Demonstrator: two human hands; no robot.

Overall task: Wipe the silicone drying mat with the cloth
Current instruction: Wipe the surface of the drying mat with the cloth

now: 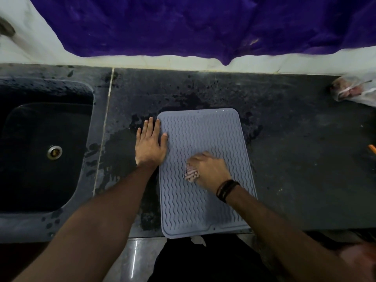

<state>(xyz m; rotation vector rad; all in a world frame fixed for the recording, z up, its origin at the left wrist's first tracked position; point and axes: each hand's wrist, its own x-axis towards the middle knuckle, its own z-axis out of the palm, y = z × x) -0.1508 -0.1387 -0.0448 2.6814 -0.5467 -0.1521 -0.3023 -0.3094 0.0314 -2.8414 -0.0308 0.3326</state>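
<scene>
The wiping looks to be in progress rather than finished: the right hand (209,169) sits on the middle of the silicone drying mat (203,204), its fingers curled down over a small bunched cloth (191,173), of which only a pale striped scrap shows at the hand's left side, and the hand is blurred, which suggests a stroke under way. How much of the mat has been covered cannot be read from its surface, since the wavy grey ridges look the same everywhere; a fair guess is that the near part toward the desk's front edge and the far corners are yet to be gone over. The mat lies flat on the dark desk (295,155), long side running away from the person, its near end at the front edge of the desk, with the sink (40,139) well apart on the left and wet patches on the desk around the mat's left and far sides. The left hand (150,142) is open and flat, fingers straight, the palm on the desk just beside the mat's left edge and the thumb lying over onto the mat, apparently steadying it. A crumpled plastic bag (354,88) lies at the far right, clear of the work
</scene>
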